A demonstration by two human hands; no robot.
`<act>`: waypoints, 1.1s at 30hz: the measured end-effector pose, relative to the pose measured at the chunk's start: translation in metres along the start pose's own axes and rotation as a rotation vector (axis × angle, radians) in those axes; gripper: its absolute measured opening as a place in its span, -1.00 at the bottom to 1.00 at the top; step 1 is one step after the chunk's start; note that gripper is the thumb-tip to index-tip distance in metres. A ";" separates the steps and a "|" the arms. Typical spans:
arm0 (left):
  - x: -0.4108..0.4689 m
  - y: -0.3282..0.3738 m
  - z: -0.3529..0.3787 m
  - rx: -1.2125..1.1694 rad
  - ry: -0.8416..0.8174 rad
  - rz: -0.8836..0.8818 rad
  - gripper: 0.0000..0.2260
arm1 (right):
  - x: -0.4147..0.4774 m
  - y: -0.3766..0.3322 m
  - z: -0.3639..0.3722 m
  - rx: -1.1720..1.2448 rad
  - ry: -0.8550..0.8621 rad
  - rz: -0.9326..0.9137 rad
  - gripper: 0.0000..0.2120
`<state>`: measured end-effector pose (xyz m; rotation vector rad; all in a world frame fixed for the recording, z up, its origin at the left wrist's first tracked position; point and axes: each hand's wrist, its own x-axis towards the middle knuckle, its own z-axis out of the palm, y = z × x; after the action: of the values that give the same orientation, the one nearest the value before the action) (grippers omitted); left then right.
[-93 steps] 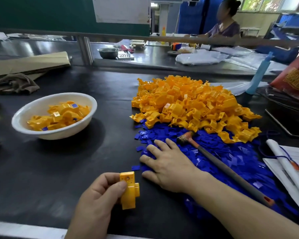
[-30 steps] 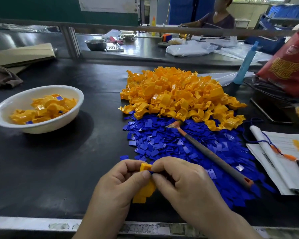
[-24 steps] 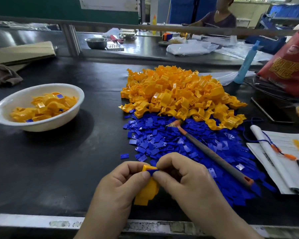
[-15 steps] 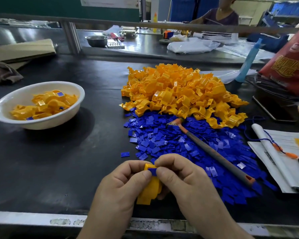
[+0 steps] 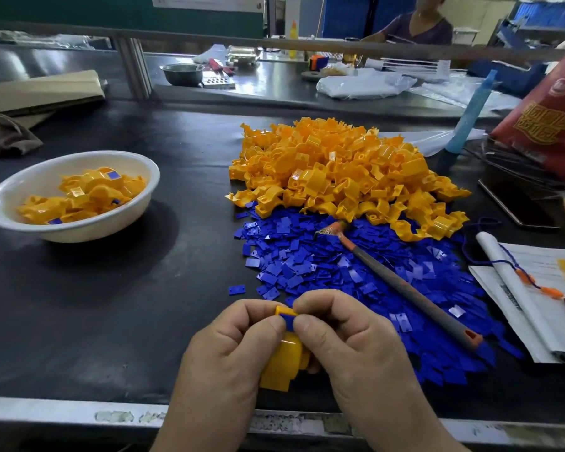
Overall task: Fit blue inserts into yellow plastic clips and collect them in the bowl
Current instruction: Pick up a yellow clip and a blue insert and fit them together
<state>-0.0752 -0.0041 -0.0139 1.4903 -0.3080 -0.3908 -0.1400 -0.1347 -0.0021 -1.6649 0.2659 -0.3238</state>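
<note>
My left hand [image 5: 225, 360] grips a yellow clip [image 5: 282, 363] near the table's front edge. My right hand [image 5: 349, 347] pinches a small blue insert [image 5: 287, 318] against the clip's top end, thumb and forefinger curled on it. Beyond the hands lies a spread of loose blue inserts [image 5: 340, 272]. Behind that rises a heap of yellow clips [image 5: 340, 171]. A white bowl [image 5: 79, 230] at the left holds several fitted clips.
A grey-handled tool [image 5: 398, 282] lies across the blue inserts. Papers with a pen and cord [image 5: 535, 288] sit at the right, with a red bag [image 5: 548, 125] and blue bottle [image 5: 470, 115] behind. A metal rail crosses the back; a person sits beyond it.
My right hand left the blue pile with an insert and joined my left hand at the clip. Over the last second both hands stay together, the insert pressed at the clip's top.
</note>
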 end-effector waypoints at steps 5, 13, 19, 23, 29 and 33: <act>0.000 0.002 0.000 -0.050 -0.008 -0.004 -0.81 | 0.001 -0.002 0.001 -0.066 0.008 -0.032 -0.83; -0.001 -0.001 0.001 -0.075 0.059 -0.079 -0.72 | -0.004 -0.001 0.008 -0.131 0.042 -0.055 -0.88; 0.003 0.004 -0.022 0.247 0.120 -0.040 -0.94 | 0.007 0.004 -0.017 -0.591 0.008 -0.167 -0.80; 0.016 0.006 -0.049 0.657 0.214 0.000 -0.84 | 0.018 0.017 -0.076 -1.233 0.252 -0.184 -0.60; 0.031 -0.009 -0.056 1.028 0.220 0.110 -0.85 | 0.025 0.037 -0.107 -1.623 0.211 0.067 -0.56; 0.024 -0.017 -0.062 1.179 0.239 0.161 -0.53 | 0.035 0.035 -0.114 -1.621 0.204 0.074 -0.63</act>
<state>-0.0285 0.0405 -0.0360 2.6082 -0.5011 0.1672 -0.1482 -0.2565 -0.0235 -3.1933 0.8904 -0.1939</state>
